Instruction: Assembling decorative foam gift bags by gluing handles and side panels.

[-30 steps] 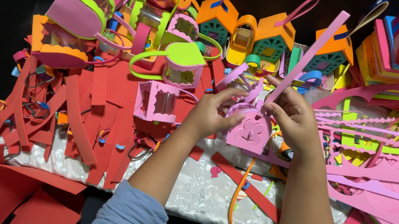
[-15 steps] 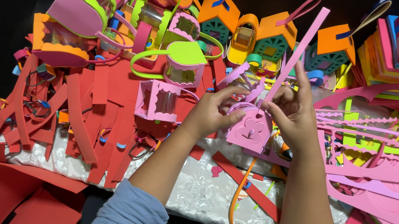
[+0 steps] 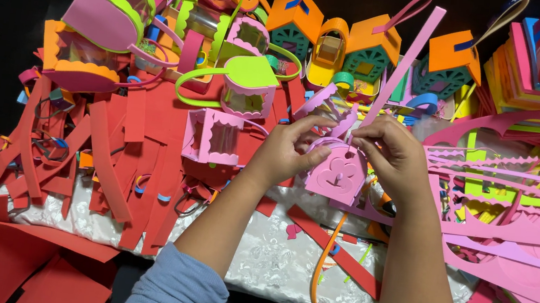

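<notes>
Pink foam basket (image 3: 338, 174) (small), pinched by both hands' fingers (image 3: 308, 125)

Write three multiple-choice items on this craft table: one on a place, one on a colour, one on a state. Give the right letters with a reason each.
1. Where is the pink foam piece that is being worked on?
A. between both hands, above the white cloth
B. on the far row of houses
C. under the red strips

2. What colour are the roofs of the little foam houses at the far edge?
A. blue
B. orange
C. white

3. How does the long pink strip stand?
A. coiled flat on the cloth
B. rising slanted from the fingers
C. tucked under the arm

Answers: 1 A, the left hand and right hand pinch it over the white cloth. 2 B, the roofs show orange. 3 B, it slopes up and away from the hands.
</notes>
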